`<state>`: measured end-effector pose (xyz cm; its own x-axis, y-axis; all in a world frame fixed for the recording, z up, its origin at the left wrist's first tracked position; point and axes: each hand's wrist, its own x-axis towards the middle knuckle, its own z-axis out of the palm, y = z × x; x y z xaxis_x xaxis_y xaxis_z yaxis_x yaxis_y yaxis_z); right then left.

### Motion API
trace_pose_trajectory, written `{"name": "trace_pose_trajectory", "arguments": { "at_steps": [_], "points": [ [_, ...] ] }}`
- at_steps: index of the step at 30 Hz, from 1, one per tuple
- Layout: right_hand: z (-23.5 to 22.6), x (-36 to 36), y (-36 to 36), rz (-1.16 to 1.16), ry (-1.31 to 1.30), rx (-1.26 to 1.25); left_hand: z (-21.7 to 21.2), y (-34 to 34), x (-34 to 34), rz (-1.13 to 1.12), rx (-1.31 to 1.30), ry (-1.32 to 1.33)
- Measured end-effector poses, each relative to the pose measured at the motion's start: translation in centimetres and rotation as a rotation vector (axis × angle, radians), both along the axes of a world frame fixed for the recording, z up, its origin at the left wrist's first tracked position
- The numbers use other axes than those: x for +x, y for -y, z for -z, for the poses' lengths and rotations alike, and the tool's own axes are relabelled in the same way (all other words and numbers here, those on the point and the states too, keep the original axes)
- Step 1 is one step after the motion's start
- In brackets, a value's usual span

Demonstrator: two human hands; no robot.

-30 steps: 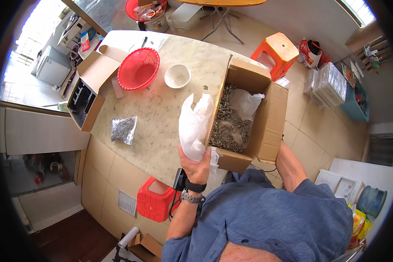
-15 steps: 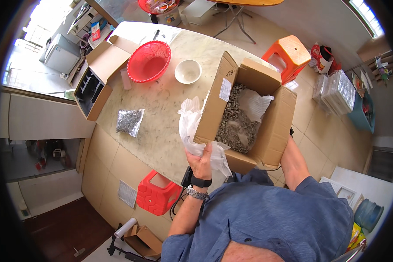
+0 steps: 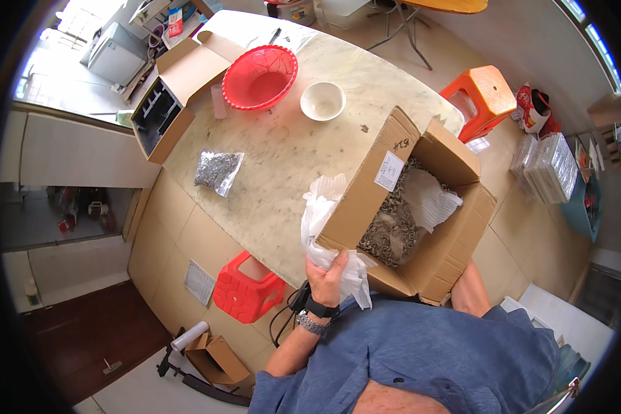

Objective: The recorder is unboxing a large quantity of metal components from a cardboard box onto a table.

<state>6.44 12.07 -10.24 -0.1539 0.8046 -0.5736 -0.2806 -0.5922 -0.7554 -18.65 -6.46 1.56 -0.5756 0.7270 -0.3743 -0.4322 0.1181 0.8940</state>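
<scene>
An open cardboard box point(image 3: 366, 190) is tilted toward me at the table's near right edge. Inside lie many small grey metal pieces point(image 3: 386, 238) and a crumpled sheet of white wrapping point(image 3: 431, 199). My left hand point(image 3: 326, 277) is closed on the box's near left corner, thumb up along the cardboard. White plastic film point(image 3: 319, 217) is bunched under that hand and hangs down beside the box. My right forearm reaches to the box's right side; the box hides my right hand.
On the marble-look table point(image 3: 276, 179) are a red basin point(image 3: 261, 77), a white bowl point(image 3: 322, 101), a clear bag of small grey pieces point(image 3: 218, 172) and another opened box point(image 3: 169, 131). A red stool point(image 3: 247, 290) and an orange stool point(image 3: 486, 100) stand beside it.
The box has come nearer to me, away from the white bowl, with my left hand still on it. My right forearm now shows less. The whole view has shifted slightly.
</scene>
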Motion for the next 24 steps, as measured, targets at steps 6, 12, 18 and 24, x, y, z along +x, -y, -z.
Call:
{"name": "trace_pose_trajectory", "arguments": {
  "at_steps": [6,12,18,24],
  "points": [
    [0.2,1.4,1.5,-0.017,0.094,0.01,0.6,0.6,-0.2,-0.017,-0.028,0.031],
    [0.0,3.0,2.5,-0.026,0.208,0.028,1.0,2.6,-0.4,-0.036,-0.068,0.171],
    [-0.7,4.4,2.7,-0.037,0.381,0.086,2.3,2.9,-0.4,-0.152,-0.073,0.455],
    [-1.6,5.0,1.8,-0.06,0.598,0.19,5.9,1.9,-3.2,-0.217,-0.063,0.4]
  ]
}}
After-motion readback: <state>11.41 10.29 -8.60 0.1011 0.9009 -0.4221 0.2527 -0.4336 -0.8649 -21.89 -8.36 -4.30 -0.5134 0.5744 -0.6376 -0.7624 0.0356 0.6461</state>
